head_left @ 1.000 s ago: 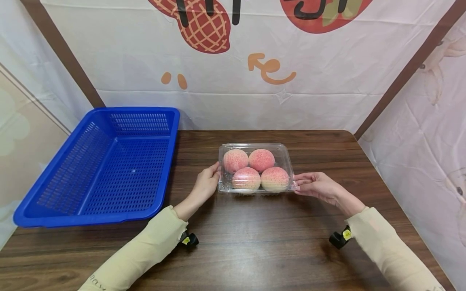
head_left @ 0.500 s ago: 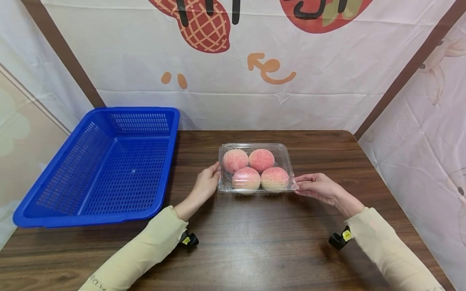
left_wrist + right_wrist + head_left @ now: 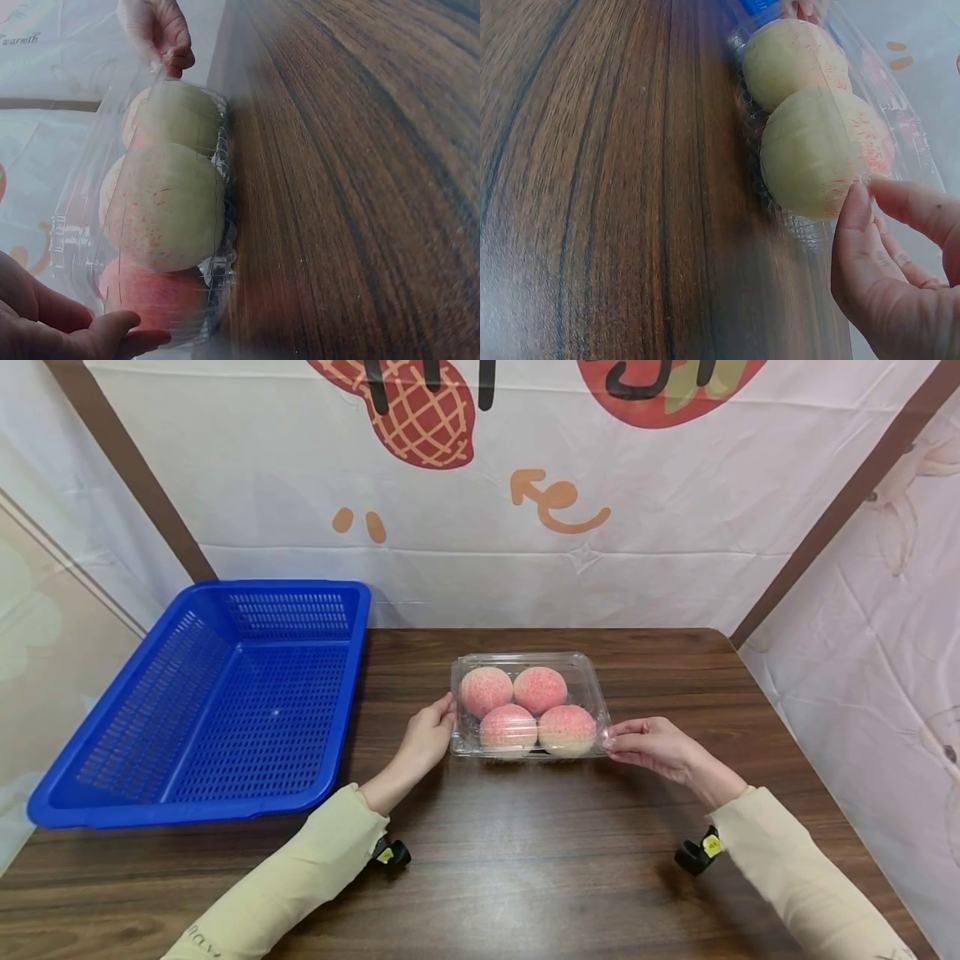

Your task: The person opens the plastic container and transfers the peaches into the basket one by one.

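A clear plastic clamshell box [image 3: 583, 672] with several pink and cream peaches [image 3: 540, 690] inside sits in the middle of the wooden table. On its left side my left hand [image 3: 426, 737] holds the wall, thumb and fingers beside the near left corner. At the opposite end, my right hand [image 3: 660, 748] pinches the rim at the near right corner between thumb and forefinger. The right wrist view shows that pinch closely, with the thumb [image 3: 853, 217] on the clear edge. In the left wrist view the lid lies over the peaches, and its far edge is hard to make out.
A blue perforated plastic basket [image 3: 341, 710] stands at the left, with nothing in it. Behind the brown wood table [image 3: 540, 860] hangs a white printed cloth [image 3: 285, 485], and more cloth hangs on both sides.
The box's lid has risen very slightly at its back edge, and its near right corner has shifted a touch. Both hands stay almost where they were.
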Demonstrator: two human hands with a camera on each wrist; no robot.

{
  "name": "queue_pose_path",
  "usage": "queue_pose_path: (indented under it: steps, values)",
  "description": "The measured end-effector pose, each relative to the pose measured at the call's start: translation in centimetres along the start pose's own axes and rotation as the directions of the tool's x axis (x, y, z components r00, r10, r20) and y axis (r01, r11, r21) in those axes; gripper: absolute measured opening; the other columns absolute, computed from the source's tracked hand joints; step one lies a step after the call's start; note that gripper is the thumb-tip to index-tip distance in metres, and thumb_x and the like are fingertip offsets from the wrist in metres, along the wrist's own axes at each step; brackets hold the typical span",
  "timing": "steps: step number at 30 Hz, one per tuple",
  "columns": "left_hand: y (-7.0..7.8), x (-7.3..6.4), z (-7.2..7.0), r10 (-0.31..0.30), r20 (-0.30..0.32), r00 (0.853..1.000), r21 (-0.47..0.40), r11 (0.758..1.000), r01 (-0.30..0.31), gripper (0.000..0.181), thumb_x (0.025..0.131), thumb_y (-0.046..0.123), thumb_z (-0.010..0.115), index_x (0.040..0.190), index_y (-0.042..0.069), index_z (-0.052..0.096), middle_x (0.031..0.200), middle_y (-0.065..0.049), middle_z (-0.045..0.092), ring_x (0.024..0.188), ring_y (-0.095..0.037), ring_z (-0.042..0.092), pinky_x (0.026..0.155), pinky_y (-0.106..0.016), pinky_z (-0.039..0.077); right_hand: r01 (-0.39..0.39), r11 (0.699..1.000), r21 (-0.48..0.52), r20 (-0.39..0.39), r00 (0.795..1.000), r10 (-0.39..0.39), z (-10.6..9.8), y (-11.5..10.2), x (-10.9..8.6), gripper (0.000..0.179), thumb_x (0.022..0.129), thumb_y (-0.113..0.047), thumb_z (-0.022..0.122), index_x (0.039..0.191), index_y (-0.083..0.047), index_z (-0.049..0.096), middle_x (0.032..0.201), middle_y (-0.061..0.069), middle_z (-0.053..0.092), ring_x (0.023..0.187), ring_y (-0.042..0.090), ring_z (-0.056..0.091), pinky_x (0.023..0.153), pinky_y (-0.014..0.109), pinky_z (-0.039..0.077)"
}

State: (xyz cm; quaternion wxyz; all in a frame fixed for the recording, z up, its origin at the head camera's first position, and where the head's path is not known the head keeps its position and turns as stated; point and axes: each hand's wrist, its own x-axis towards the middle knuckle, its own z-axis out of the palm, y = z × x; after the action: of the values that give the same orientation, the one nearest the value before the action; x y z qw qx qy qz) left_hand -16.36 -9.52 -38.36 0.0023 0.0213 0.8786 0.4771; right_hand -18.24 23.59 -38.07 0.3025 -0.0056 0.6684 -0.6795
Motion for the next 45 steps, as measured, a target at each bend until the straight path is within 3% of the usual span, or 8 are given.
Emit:
queue_pose_path:
  steps: [4, 9, 17, 30, 37, 45]
  values:
    - [0.0, 0.1, -0.1, 0.002, 0.001, 1.0, -0.003, 1.0, -0.002, 0.042, 0.091, 0.003, 0.043, 0.13, -0.012, 0.04, 0.128, -0.023, 0.048, 0.119, -0.029, 0.044, 0.099, -0.042, 0.035, -0.006, 1.0, -0.03, 0.005, 1.0, 0.006, 0.0, -0.2, -0.1, 0.015, 0.087, 0.005, 0.053, 0.101, 0.009, 0.056, 0.086, 0.006, 0.065, 0.081, 0.011, 0.064, 0.077, 0.026, 0.051]
    - [0.1, 0.2, -0.3, -0.005, 0.018, 1.0, -0.009, 1.0, 0.005, 0.042, 0.091, 0.003, 0.043, 0.13, -0.012, 0.039, 0.127, -0.023, 0.048, 0.121, -0.029, 0.043, 0.1, -0.041, 0.035, -0.015, 0.996, -0.083, 0.013, 1.0, 0.016, 0.0, -0.7, -0.3, 0.033, 0.088, 0.002, 0.054, 0.114, 0.019, 0.046, 0.088, 0.007, 0.065, 0.083, 0.011, 0.063, 0.078, 0.027, 0.051]
    - [0.2, 0.3, -0.4, -0.011, 0.027, 1.0, -0.03, 0.999, 0.012, 0.042, 0.091, 0.001, 0.042, 0.13, -0.014, 0.039, 0.122, -0.025, 0.052, 0.114, -0.031, 0.05, 0.095, -0.04, 0.04, -0.006, 0.988, -0.156, 0.008, 1.0, 0.007, 0.3, -1.4, -0.3, 0.047, 0.086, 0.002, 0.056, 0.125, 0.022, 0.037, 0.096, 0.009, 0.065, 0.086, 0.012, 0.063, 0.08, 0.03, 0.05]
    - [-0.2, 0.2, -0.5, -0.01, 0.027, 1.0, -0.049, 0.999, 0.011, 0.041, 0.09, 0.001, 0.044, 0.129, -0.014, 0.041, 0.122, -0.026, 0.053, 0.113, -0.032, 0.051, 0.094, -0.039, 0.042, 0.056, 0.977, -0.206, -0.036, 0.997, -0.065, 0.4, -1.6, -0.5, 0.05, 0.088, 0.003, 0.052, 0.132, 0.016, 0.033, 0.111, 0.016, 0.06, 0.091, 0.008, 0.061, 0.082, 0.029, 0.049]
    - [-0.3, -0.1, -0.4, -0.017, 0.032, 0.999, -0.048, 0.999, 0.018, 0.041, 0.091, 0.003, 0.044, 0.129, -0.012, 0.041, 0.125, -0.024, 0.051, 0.116, -0.031, 0.049, 0.096, -0.038, 0.039, 0.064, 0.97, -0.233, -0.087, 0.992, -0.086, 0.7, -1.5, -0.5, 0.046, 0.091, -0.005, 0.052, 0.129, 0.016, 0.038, 0.123, 0.024, 0.052, 0.093, 0.006, 0.061, 0.083, 0.028, 0.049]
    - [-0.3, -0.6, -0.5, -0.001, 0.024, 1.0, -0.031, 1.0, 0.002, 0.04, 0.092, 0.003, 0.044, 0.129, -0.011, 0.042, 0.127, -0.023, 0.049, 0.118, -0.031, 0.046, 0.098, -0.04, 0.037, 0.077, 0.958, -0.278, -0.144, 0.982, -0.121, 1.3, -1.3, -0.5, 0.042, 0.09, -0.004, 0.052, 0.126, 0.016, 0.042, 0.126, 0.03, 0.047, 0.09, 0.004, 0.061, 0.082, 0.027, 0.049]
